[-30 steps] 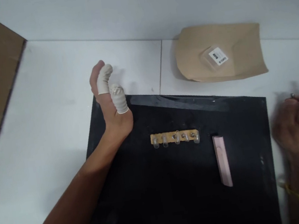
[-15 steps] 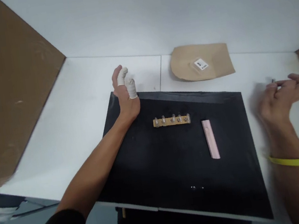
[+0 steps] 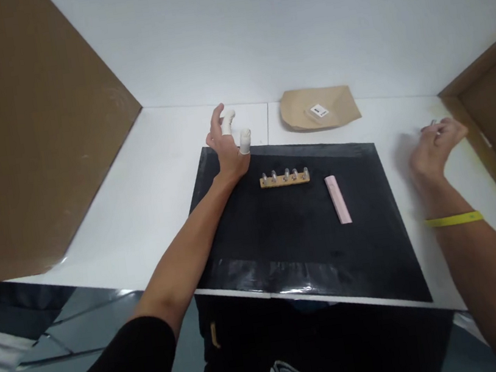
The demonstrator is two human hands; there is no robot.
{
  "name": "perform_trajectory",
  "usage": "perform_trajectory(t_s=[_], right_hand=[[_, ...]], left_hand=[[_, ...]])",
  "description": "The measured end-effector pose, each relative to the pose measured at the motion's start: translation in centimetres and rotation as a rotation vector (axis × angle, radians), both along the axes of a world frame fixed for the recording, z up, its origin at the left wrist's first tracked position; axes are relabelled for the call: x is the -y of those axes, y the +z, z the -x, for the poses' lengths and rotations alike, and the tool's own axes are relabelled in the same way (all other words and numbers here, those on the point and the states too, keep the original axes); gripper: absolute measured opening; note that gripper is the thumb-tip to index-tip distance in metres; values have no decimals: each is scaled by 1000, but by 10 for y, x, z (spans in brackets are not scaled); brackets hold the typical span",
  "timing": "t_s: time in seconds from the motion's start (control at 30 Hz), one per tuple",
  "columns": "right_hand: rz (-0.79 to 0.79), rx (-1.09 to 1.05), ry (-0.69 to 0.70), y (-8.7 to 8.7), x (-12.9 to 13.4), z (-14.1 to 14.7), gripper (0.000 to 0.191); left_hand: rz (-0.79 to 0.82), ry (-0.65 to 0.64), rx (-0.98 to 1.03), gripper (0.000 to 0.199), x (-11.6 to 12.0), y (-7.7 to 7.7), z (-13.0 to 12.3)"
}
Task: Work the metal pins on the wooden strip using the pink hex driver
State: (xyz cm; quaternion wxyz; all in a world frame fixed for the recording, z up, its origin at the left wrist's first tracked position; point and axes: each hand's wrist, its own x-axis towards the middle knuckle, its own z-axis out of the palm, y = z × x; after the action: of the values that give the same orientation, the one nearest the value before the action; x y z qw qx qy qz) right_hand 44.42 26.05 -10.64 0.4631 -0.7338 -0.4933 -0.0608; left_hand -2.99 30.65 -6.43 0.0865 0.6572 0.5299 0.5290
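Observation:
My left hand (image 3: 230, 150) is over the far left corner of a black mat (image 3: 259, 233). Its fingers are apart and hold nothing, and the thumb and index finger wear white finger cots. To the right of the mat, my right hand (image 3: 434, 150) is closed around a small silver rod (image 3: 433, 122); only its tip shows. On the mat lies a light-brown strip (image 3: 279, 181) with several small clear domed pieces standing along it. A pink oblong bar (image 3: 338, 200) rests to the right of the strip.
A brown paper sheet or pouch (image 3: 342, 105) lies by the back wall, with a small clear packet (image 3: 318, 112) bearing a white label on it. Brown panels (image 3: 30, 149) stand at the left and right sides. The white table's front edge runs below the mat.
The camera view has shifted, so the mat and its things appear smaller and higher. My right hand still grips the silver rod beside the mat; my left hand keeps its spread pose.

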Motion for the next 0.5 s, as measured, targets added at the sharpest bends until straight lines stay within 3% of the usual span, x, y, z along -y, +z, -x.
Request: perform_trajectory(t_s=[0.27,0.5], right_hand=[[11,137,121,17,11,31,15],[-19,225,88,16,19,40,14]], left_hand=[[-32,-9,-141,86,6,2,-3],[-16,4,-250,86,2,-2,0]])
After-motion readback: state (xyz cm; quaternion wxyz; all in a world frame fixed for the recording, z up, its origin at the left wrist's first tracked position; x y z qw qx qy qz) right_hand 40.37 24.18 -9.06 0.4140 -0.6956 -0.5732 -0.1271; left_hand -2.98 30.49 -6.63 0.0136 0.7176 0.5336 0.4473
